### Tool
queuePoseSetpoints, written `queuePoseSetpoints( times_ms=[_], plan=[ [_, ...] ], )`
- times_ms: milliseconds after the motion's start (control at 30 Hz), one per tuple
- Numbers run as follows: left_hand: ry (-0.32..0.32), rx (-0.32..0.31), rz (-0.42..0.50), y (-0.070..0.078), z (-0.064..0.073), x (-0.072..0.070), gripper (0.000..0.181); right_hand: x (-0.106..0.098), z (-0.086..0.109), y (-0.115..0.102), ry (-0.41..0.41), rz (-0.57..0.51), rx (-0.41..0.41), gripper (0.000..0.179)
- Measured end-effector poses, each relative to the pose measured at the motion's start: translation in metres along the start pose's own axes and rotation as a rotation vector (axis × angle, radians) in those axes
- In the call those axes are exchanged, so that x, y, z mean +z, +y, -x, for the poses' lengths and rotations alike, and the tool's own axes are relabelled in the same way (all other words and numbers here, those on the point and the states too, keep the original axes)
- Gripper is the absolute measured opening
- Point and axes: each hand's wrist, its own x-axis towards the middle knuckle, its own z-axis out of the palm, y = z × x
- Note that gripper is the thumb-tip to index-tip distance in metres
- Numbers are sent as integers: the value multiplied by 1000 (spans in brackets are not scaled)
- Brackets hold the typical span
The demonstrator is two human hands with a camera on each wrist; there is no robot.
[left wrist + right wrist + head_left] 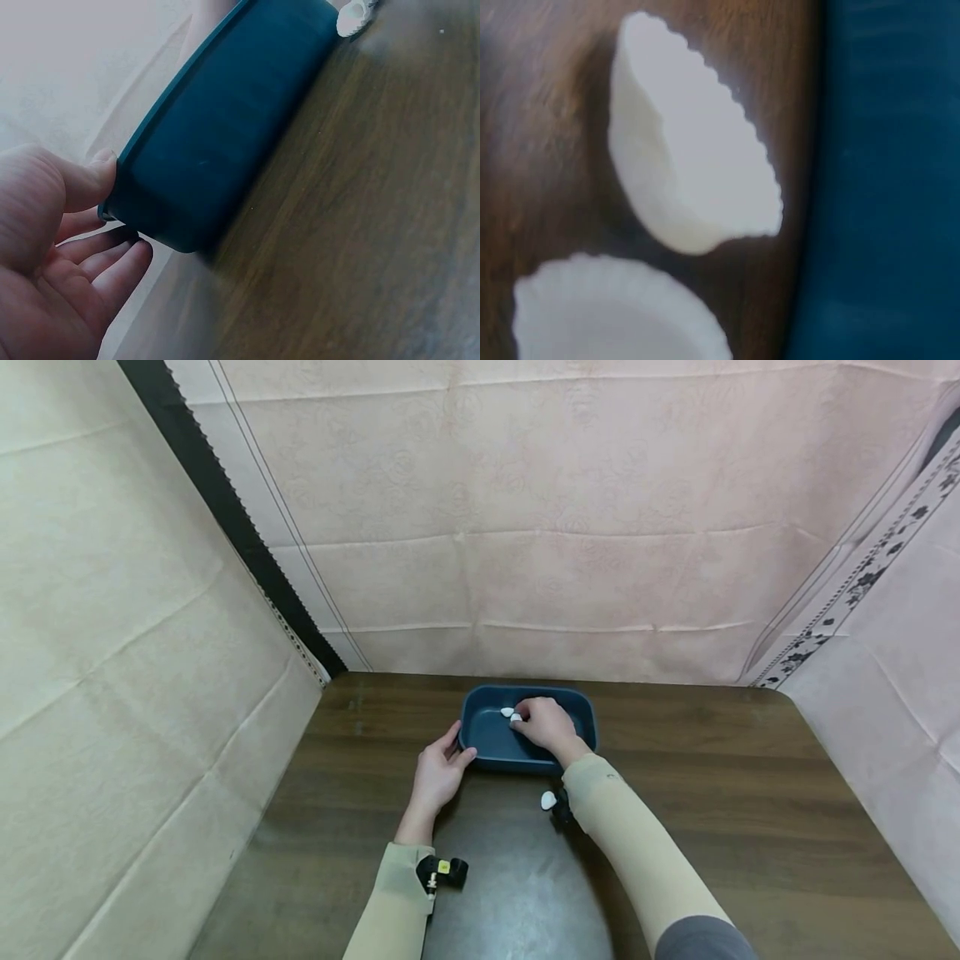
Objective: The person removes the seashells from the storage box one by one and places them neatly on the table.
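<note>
A dark blue rectangular tray [491, 764] sits near the far edge of the table. My left hand [438, 771] holds it by its left end, the thumb at the near side and the fingers around the corner; the left wrist view shows the thumb on the rim. Over the inside of the tray, my right hand [549, 727] pinches a small white seashell [516, 717] between thumb and fingers. Close beside it in the tray is a second white seashell [507, 712]. The right wrist view does not show the right hand.
On the brown wooden table [720, 793], in front of the tray, lie a ridged white seashell [690, 142] and another shell [619, 315] beside it. Pale cloth [570, 527] hangs behind the table and along both sides.
</note>
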Motion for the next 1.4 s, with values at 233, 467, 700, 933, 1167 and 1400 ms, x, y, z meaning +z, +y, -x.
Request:
queuePoseSetpoints(
  times_ms=[233, 467, 700, 933, 1167, 1400],
  plan=[
    [-8, 2, 3, 1, 1, 4, 62, -1, 2, 3, -4, -2, 17, 28],
    [-14, 7, 14, 1, 1, 7, 62, -9, 8, 8, -3, -12, 36, 26],
    [-15, 42, 29, 0, -1, 7, 61, -22, 19, 9, 18, -93, -13, 24],
    [-8, 18, 25, 0, 0, 2, 62, -30, 36, 9, 51, -160, -70, 30],
    [-2, -1, 28, 0, 0, -2, 63, -32, 50, 12, 92, -162, -117, 31],
    [-6, -2, 25, -1, -1, 1, 63, -38, 77, 20, 143, -293, -211, 30]
  ],
)
